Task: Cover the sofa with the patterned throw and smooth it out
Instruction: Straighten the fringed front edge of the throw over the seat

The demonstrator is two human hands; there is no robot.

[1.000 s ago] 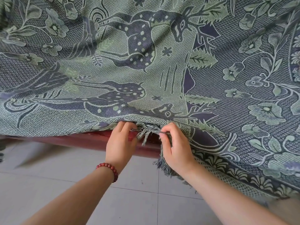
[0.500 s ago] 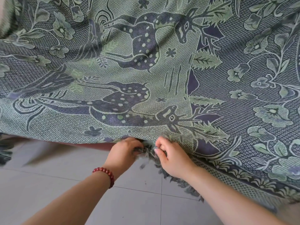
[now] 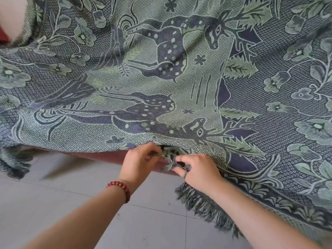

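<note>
A green and navy patterned throw (image 3: 179, 72) with deer, leaves and flowers lies spread over the sofa and fills most of the view. Its front hem is tucked under at the seat edge, where a tasselled fringe (image 3: 168, 159) bunches up. My left hand (image 3: 138, 162), with a red bead bracelet on the wrist, pinches that fringe from the left. My right hand (image 3: 199, 169) grips the same bunch from the right, strands wound round one finger. More fringe (image 3: 203, 203) hangs below my right wrist. The sofa's reddish front rail (image 3: 100, 155) shows under the hem.
Light grey floor tiles (image 3: 71, 203) lie in front of the sofa. The throw's left end hangs down to the floor with dark fringe (image 3: 16, 164). A red patch of bare sofa (image 3: 3, 35) shows at the upper left corner.
Both hands pulled the bunched fringe down and toward me at the seat edge, then stayed close together on it. The view has shifted closer, and more fringe now hangs below my right wrist.
</note>
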